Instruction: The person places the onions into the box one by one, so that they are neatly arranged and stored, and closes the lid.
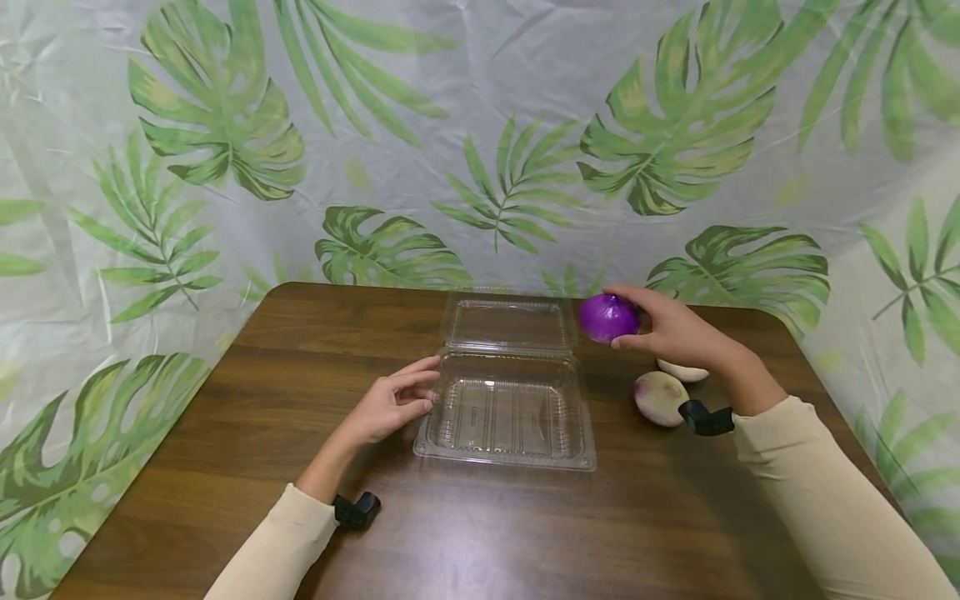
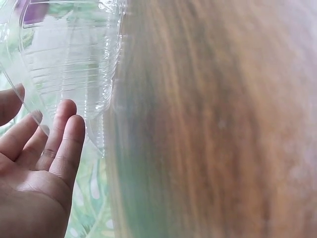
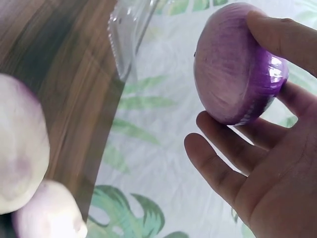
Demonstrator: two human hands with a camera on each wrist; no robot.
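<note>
My right hand (image 1: 663,327) holds a shiny purple onion (image 1: 608,317) above the table, to the right of the container's lid. In the right wrist view, thumb and fingers pinch the onion (image 3: 228,69) from either side. A clear plastic clamshell container (image 1: 504,454) lies with its lid (image 1: 512,323) folded back. At the container's left edge is my left hand (image 1: 390,404), fingers loosely extended, with the rim (image 2: 37,106) close to the fingertips. Whether they touch it, I cannot tell. Inside, the container holds nothing.
Two pale, purple-tinged round vegetables rest right of the container: a nearer one (image 1: 662,399) and another (image 1: 684,371) partly hidden by my right wrist. The brown wooden table (image 1: 480,533) ends at the back against a leaf-patterned curtain (image 1: 517,100).
</note>
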